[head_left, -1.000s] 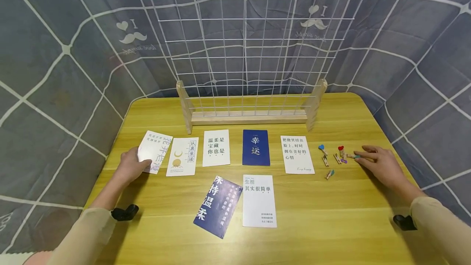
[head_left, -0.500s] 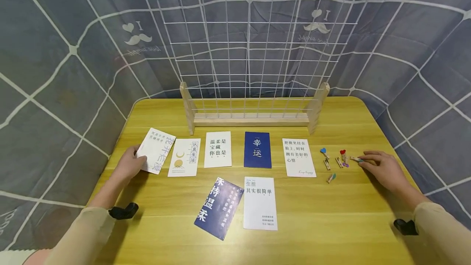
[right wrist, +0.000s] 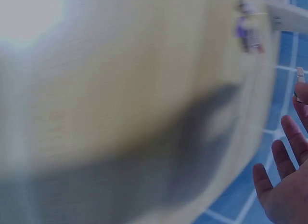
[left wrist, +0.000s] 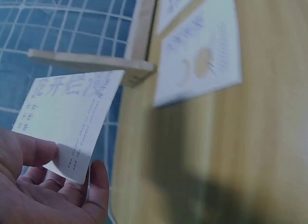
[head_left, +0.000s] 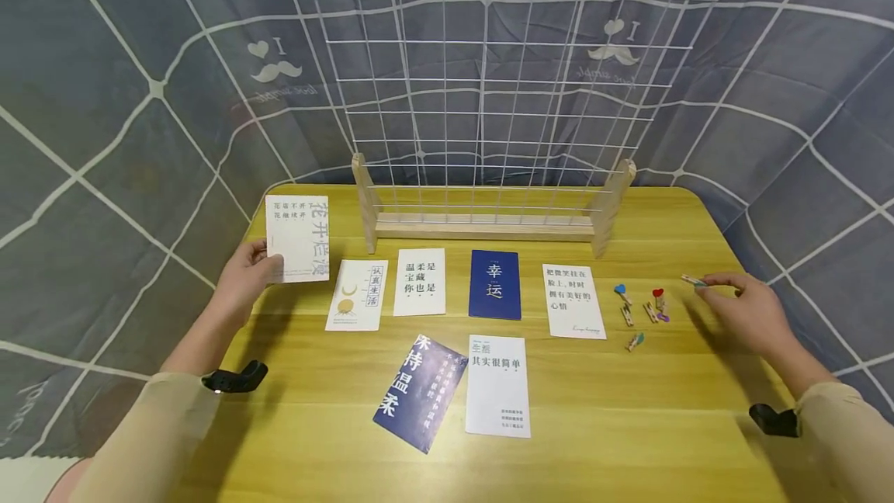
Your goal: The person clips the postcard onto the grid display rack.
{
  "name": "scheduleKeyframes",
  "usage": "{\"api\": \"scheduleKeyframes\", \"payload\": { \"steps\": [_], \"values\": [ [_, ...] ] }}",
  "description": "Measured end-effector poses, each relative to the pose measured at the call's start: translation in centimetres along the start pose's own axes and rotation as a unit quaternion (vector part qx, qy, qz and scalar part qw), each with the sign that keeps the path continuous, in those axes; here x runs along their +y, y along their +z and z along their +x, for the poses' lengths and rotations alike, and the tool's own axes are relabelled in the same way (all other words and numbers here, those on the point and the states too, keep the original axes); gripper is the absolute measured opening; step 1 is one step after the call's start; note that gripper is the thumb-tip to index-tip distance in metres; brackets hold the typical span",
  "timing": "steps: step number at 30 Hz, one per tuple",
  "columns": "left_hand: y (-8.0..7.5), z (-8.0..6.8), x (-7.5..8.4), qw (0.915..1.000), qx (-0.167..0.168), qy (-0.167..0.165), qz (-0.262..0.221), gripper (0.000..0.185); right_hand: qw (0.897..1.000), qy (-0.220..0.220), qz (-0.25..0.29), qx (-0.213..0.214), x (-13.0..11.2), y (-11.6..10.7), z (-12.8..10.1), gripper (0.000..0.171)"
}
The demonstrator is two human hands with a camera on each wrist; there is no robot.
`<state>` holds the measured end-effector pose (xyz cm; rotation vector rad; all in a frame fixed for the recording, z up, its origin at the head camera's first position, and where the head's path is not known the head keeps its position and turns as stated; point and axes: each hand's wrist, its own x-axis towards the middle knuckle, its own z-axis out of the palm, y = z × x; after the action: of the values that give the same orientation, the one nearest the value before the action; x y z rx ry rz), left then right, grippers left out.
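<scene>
left hand pinches a white rectangular paper card with grey chinese lettering by its lower-left corner, thumb on the face, fingers behind; card is lifted off the yellow wooden tabletop, near its left rear corner; right hand pinches a small wooden clothespin at the fingertips, raised just right of the loose pile of small wooden clips with coloured hearts; judgement: card is light, thin, semi-stiff, will flex and flutter if held by one corner, better gripped along an edge, and it creases easily; clothespin is tiny and light, sprung (squeeze the tail end to open it), easy to drop; head view gives the whole layout: six more cards lying flat, white wire grid panel in a wooden stand at the rear; left wrist view shows the thumb-over-fingers pinch close up, which head view only hints at; right wrist view is badly blurred, shows curled fingers and the pin's tip at the frame edge, little else.
</scene>
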<state>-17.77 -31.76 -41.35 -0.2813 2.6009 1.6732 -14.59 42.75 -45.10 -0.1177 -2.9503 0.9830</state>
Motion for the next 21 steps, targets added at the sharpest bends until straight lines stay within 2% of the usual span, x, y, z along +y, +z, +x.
{"api": "scheduleKeyframes", "payload": {
  "steps": [7,12,21],
  "values": [
    [0.9,0.5,3.9,0.9984,0.006,0.048,-0.029,0.054,0.998,-0.022,0.043,0.035,-5.3,-2.4,1.7,0.052],
    [1.8,0.8,6.8,0.9955,0.013,0.080,-0.049,0.048,0.994,-0.071,0.051,0.061,-10.2,-4.0,3.0,0.050],
    [3.0,1.6,11.3,0.9919,0.009,0.121,-0.037,0.042,0.983,-0.161,0.042,0.079,-19.3,-5.4,5.6,0.041]
  ]
}}
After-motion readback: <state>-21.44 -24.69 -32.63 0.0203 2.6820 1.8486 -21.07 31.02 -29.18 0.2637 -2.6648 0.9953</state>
